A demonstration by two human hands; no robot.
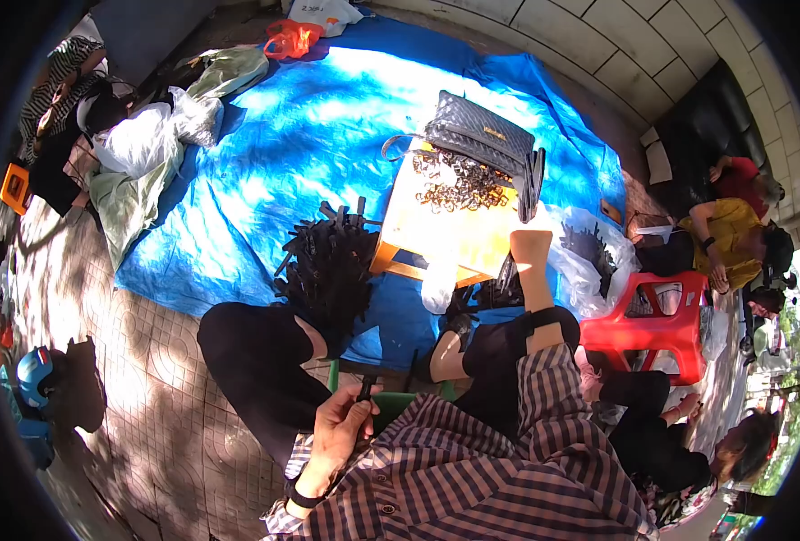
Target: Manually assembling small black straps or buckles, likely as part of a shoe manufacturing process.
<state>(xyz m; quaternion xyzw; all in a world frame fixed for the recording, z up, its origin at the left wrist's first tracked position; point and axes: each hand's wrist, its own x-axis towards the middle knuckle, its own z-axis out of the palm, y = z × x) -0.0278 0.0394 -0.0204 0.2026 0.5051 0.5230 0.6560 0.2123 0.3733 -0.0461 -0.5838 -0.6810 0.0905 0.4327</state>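
My left hand [339, 427] is closed in front of my lap, with a short black strap piece [366, 388] standing up between thumb and fingers. My right hand [532, 257] reaches forward to the right edge of a small wooden table [409, 236]. Bright sun washes it out and its fingers do not show clearly. Nearest to it is a black woven-pattern handbag [481, 135] at the back of the tabletop. Several small dark curled pieces [459, 185] lie heaped before the bag. A big pile of black straps [328, 266] sits left of the table.
A blue tarp [265, 171] covers the ground. At right stand a red plastic stool [652, 325] and a clear plastic bag [589, 270] of black pieces. People sit at right, one in a yellow top [732, 230]. White sacks [143, 140] lie at left, beside another person.
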